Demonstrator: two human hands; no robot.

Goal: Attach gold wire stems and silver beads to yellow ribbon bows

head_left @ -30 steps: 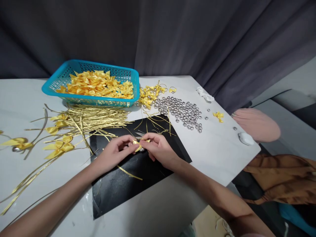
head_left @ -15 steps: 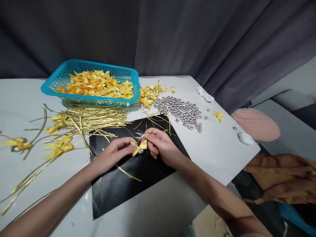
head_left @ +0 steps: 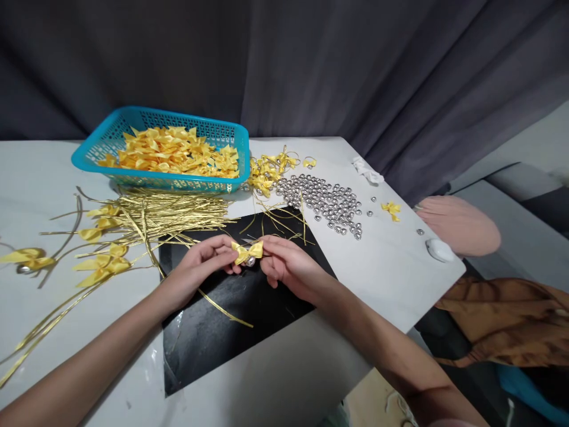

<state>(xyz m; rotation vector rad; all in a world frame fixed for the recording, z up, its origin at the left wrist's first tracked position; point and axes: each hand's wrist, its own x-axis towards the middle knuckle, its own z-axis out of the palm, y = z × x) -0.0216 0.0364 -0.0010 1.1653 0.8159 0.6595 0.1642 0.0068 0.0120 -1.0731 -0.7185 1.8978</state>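
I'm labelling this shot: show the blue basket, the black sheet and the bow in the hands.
Blue basket (head_left: 169,176), head view, front rim.
Black sheet (head_left: 213,339), head view, bare lower part.
Bow (head_left: 247,252), head view, its middle.

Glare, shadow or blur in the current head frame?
Head view: pale glare on the black sheet near its left edge; shadow on the white table, near side; dim curtain; yellow bow readable, fine detail too small to judge.

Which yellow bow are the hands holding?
The bow between the left hand and right hand, over the black mat, with a silver bead under its middle. Other bows lie in the blue basket or on the white table.
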